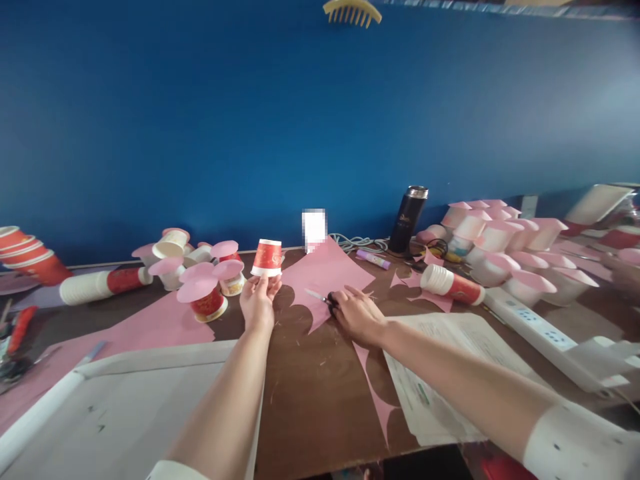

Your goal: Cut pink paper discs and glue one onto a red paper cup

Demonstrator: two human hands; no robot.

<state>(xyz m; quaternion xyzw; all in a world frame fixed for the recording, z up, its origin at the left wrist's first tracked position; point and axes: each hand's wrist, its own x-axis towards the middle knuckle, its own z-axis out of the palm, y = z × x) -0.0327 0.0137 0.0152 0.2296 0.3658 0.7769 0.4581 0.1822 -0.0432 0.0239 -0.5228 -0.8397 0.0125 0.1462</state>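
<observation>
My left hand (pixel 261 301) is closed round the lower end of a red and white paper cup (pixel 268 257) and holds it up above the table. My right hand (pixel 357 315) rests low over the table, its fingers closed on the black handles of a pair of scissors (pixel 317 296). The silver blades point left and lie over a sheet of pink paper (pixel 327 270), whose edge has curved cut-outs. Left of the cup stand several paper cups (pixel 210 303) topped with pink paper discs (pixel 199 283).
Capped cups (pixel 500 233) crowd the right side, near a power strip (pixel 540 327) and a black thermos (pixel 409 219). A purple glue stick (pixel 373 259) and a stack of cups (pixel 453 285) lie closer in. Printed paper (pixel 450 373) lies under my right forearm. A blue wall (pixel 250 120) stands behind.
</observation>
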